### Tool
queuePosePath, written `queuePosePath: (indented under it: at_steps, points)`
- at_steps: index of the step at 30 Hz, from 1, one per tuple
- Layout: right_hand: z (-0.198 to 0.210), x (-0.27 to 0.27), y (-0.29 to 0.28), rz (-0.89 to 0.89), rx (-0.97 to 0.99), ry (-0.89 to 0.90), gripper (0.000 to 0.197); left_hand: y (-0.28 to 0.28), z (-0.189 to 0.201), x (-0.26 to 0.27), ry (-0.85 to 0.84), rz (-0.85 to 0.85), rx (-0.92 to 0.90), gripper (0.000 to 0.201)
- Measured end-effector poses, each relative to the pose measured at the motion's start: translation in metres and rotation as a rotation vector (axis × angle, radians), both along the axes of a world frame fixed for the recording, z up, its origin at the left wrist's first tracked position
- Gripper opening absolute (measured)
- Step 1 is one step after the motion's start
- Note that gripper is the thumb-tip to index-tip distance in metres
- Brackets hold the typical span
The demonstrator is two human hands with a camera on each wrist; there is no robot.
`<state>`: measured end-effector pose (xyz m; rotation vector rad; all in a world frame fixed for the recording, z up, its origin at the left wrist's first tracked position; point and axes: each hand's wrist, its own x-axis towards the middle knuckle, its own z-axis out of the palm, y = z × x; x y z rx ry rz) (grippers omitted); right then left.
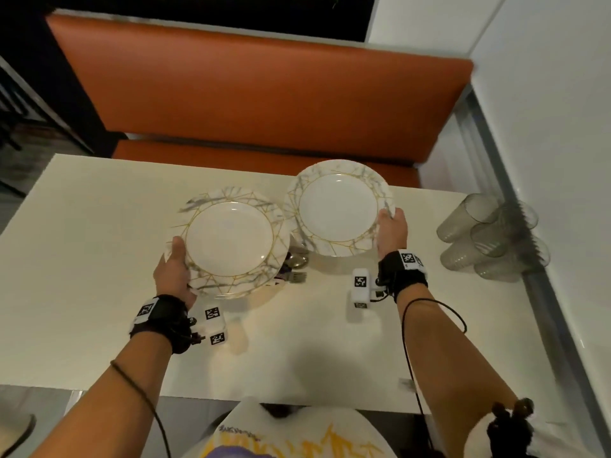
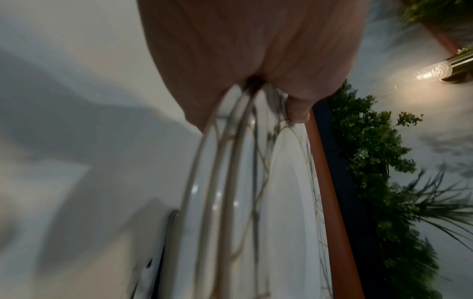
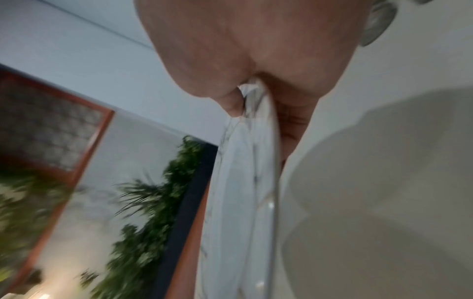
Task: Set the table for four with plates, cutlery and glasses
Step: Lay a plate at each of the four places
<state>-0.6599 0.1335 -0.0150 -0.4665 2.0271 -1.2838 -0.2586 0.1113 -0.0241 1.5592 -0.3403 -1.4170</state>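
My left hand grips the left rim of a stack of white plates with grey marbling and gold lines; the left wrist view shows three stacked rims held between thumb and fingers. My right hand holds a single matching plate by its right rim, lifted over the table's far side, thumb on top. Cutlery lies on the white table, partly hidden under the stack. Several smoky glasses stand clustered at the right edge.
An orange bench seat runs along the table's far side. A white wall borders the right side, close behind the glasses. Green plants sit above the bench back.
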Motion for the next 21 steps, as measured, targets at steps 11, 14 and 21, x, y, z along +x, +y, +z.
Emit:
queuePosePath:
  at_steps: [11, 14, 21]
  points:
    - [-0.11, -0.06, -0.003, 0.001, 0.259, -0.134, 0.06, 0.01, 0.014, -0.017, -0.114, 0.164, 0.002, 0.046]
    - [-0.094, -0.057, -0.005, 0.006, 0.319, -0.064, 0.052, 0.014, 0.015, -0.028, -0.132, 0.177, 0.015, 0.046]
    - [-0.086, -0.049, 0.006, 0.184, 0.555, 0.55, 0.065, 0.018, 0.016, -0.043, -0.102, 0.177, 0.007, 0.047]
